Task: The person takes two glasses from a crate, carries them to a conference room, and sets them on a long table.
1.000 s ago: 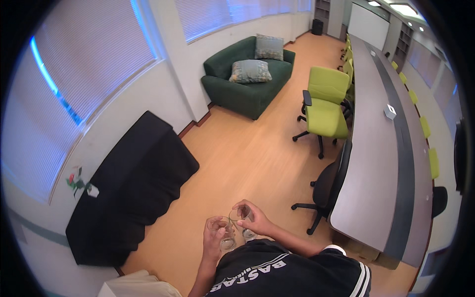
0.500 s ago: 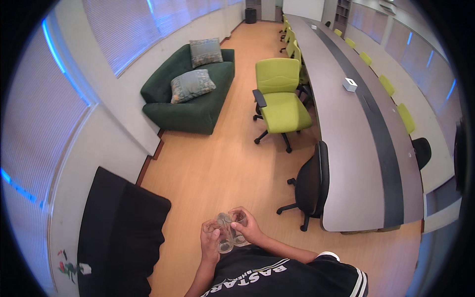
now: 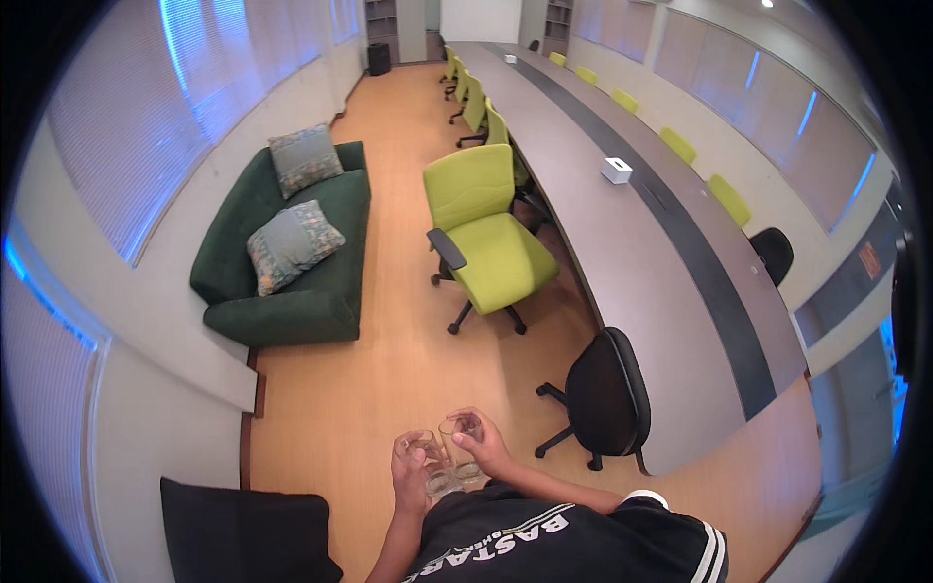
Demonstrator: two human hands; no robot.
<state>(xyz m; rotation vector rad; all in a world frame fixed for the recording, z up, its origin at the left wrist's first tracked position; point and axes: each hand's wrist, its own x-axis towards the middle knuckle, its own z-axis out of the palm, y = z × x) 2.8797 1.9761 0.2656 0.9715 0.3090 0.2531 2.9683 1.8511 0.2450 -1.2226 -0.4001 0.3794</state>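
At the frame's lower centre, the left hand [image 3: 408,468] has its fingers clamped around one clear glass [image 3: 439,478], and the right hand [image 3: 491,452] has its fingers clamped around a second glass [image 3: 466,469], close beside it. A green sofa [image 3: 228,262] stands at left; a long tabletop [image 3: 622,267] runs from upper centre to lower right.

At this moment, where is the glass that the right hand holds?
In the head view, the right glass is at the lower middle, in the right hand, just right of the left glass.
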